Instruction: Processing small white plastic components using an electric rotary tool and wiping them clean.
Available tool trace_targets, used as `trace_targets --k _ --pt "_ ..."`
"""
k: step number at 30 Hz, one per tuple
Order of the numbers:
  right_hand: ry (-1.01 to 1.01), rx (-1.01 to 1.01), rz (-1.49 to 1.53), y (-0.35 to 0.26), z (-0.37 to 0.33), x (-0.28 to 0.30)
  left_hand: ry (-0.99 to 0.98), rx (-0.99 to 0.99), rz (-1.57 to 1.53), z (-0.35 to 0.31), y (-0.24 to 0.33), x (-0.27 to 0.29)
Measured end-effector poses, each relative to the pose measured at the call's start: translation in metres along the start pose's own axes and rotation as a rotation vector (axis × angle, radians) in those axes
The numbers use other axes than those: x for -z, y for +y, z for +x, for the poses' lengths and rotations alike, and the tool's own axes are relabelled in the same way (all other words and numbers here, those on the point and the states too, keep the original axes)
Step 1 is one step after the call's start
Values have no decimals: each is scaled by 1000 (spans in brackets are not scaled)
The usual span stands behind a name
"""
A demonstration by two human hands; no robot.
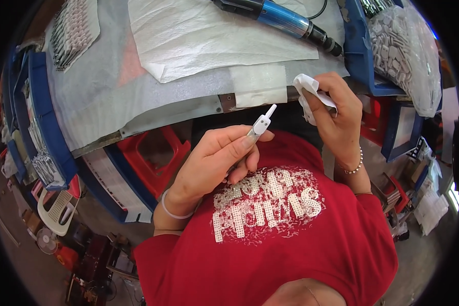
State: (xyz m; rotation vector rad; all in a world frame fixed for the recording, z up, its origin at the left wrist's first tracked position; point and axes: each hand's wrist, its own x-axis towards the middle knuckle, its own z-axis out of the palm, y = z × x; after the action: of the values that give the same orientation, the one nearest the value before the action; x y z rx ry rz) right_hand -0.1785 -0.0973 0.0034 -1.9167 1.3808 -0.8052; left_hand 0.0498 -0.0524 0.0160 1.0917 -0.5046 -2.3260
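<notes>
Between the thumb and fingers of my left hand (222,155) is a small white plastic part (261,124) with two dark dots and a thin white stem pointing up and right. The end toward my palm is hidden by my fingers. My right hand (339,109) pinches a crumpled white cloth or tissue (307,86) at the table's front edge. Both hands are in front of my body, apart from each other, and the cloth does not touch the white part.
A blue and black power screwdriver (285,21) lies on a white sheet (209,41) on the table. Rows of small metal-and-white parts (75,33) lie at the far left. Blue bins stand at both sides; beside the right one is a clear bag (398,51) of white pieces. A red stool (155,158) is below.
</notes>
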Motion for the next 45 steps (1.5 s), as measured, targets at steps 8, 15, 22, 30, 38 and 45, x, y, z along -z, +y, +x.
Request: trace_targets --k 8,15,22,30,38,45 --pt "5 95 71 -22 4 -5 290 -657 1082 17 -27 2" --pt "-216 165 -94 -16 15 -24 320 -1012 1787 18 -29 19" --pt "-175 246 -195 -20 14 -27 271 -1024 1716 22 -23 27" --pt "-136 418 -41 -26 10 -18 -15 27 84 1 4 11" --pt "-205 457 50 -25 0 -24 -40 101 62 -1 -3 5" --pt "-206 430 -31 -34 -8 -14 -74 -272 715 -3 -9 -2"
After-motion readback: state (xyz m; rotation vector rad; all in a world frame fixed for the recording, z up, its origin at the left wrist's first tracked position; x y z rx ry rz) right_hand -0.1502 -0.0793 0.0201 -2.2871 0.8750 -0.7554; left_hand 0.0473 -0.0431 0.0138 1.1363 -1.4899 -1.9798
